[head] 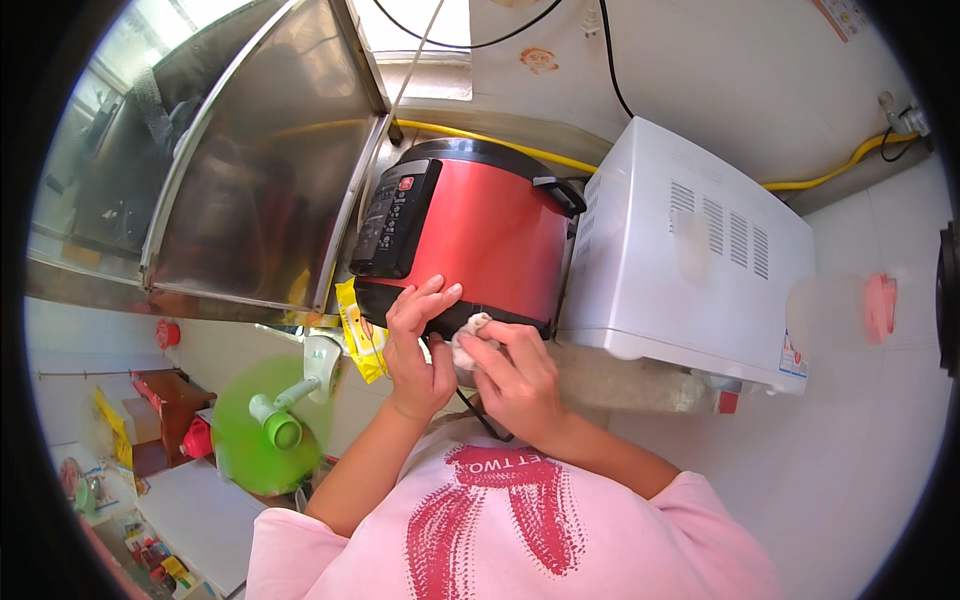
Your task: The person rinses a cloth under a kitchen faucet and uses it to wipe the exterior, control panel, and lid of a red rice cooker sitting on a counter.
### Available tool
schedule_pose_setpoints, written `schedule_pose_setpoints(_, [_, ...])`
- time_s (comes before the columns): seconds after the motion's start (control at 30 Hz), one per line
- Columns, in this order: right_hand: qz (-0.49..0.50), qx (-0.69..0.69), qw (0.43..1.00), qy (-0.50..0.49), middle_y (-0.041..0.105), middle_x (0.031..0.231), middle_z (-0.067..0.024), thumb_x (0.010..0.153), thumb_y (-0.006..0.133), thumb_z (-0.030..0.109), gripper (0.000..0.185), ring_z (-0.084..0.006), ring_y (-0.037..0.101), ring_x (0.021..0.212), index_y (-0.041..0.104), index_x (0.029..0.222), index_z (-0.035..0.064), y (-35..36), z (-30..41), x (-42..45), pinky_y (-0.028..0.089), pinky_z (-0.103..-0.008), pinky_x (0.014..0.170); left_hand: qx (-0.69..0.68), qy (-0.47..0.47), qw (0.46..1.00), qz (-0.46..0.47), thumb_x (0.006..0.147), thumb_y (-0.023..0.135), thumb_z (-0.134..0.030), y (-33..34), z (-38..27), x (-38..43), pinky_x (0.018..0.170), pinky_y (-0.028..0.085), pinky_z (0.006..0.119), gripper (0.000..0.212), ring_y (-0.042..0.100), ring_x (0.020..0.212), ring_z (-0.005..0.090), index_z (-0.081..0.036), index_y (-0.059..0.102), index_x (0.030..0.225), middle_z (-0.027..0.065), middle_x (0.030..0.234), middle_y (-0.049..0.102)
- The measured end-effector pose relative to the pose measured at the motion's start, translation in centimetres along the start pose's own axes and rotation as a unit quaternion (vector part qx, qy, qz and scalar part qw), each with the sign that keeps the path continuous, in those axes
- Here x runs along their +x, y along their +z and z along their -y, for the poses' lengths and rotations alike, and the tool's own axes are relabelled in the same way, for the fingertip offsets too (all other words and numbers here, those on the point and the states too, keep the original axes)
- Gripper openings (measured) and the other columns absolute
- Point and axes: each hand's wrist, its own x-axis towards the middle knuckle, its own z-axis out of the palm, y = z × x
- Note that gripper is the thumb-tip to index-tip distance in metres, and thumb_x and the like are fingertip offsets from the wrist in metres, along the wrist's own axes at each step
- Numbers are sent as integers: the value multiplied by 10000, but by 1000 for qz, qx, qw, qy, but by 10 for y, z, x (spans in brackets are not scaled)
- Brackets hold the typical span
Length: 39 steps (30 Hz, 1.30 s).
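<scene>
A red electric pressure cooker (487, 232) with a black control panel (397, 217) and a black lower band lies before me, its side facing up at me. My left hand (420, 341) rests its fingers on the cooker's lower edge, where red meets black. In my right hand (517, 367) is a crumpled white wipe or cloth (471, 341), held by the fingertips against the black band. To the left of my left hand sits a yellow pack of wipes (360, 334), partly hidden by it. A black cord (480, 416) hangs below my hands.
A white microwave-like appliance (675, 247) stands close on the right. Left of the cooker is a stainless steel cabinet (270, 172). Behind runs a yellow hose (502, 144) along the wall. Lower left, a green fan (277, 427) has blurred blades.
</scene>
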Motion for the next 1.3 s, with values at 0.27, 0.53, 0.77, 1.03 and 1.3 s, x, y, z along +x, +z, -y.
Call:
schedule_pose_setpoints(0.27, [103, 143, 984, 34, 607, 1157, -139, 691, 687, -63, 514, -335, 601, 1032, 633, 1196, 11, -25, -6, 9, 519, -406, 883, -51, -150, 983, -97, 860, 498, 94, -25, -33, -24, 930, 509, 345, 284, 631, 1056, 231, -18, 562, 1113, 161, 1183, 626])
schedule_pose_setpoints(0.53, [162, 172, 972, -12, 591, 1174, -140, 703, 692, -34, 515, -335, 596, 1040, 611, 1209, 11, -38, -20, 16, 516, -402, 890, -261, -416, 869, -65, 921, 684, -121, 0, -63, -39, 909, 492, 302, 344, 605, 1027, 160, -34, 501, 1199, 99, 1125, 613])
schedule_pose_setpoints(0.77, [321, 205, 924, 11, 640, 1004, -122, 768, 716, 16, 304, -310, 643, 914, 664, 1067, 35, -63, -19, 42, 535, -384, 807, -304, -363, 855, -211, 967, 569, -127, -13, -60, -42, 934, 482, 332, 142, 610, 1061, 204, -59, 459, 1025, 147, 1166, 610])
schedule_pose_setpoints(1.03, [649, 34, 758, -60, 642, 1043, -114, 861, 629, 162, 219, -272, 627, 988, 655, 1056, 67, -29, -18, 28, 520, -389, 862, -17, 23, 994, 109, 848, 623, 26, -18, -111, 17, 1006, 492, 452, 289, 619, 1150, 351, -36, 570, 1125, 168, 1222, 648])
schedule_pose_setpoints(1.3, [698, 150, 697, -66, 663, 1122, -133, 918, 595, 225, 256, -247, 620, 1090, 665, 1125, 91, -41, -27, 29, 495, -371, 941, -106, -39, 984, 137, 874, 609, 9, -7, -101, -10, 994, 500, 422, 364, 621, 1140, 340, -24, 629, 1235, 127, 1219, 656])
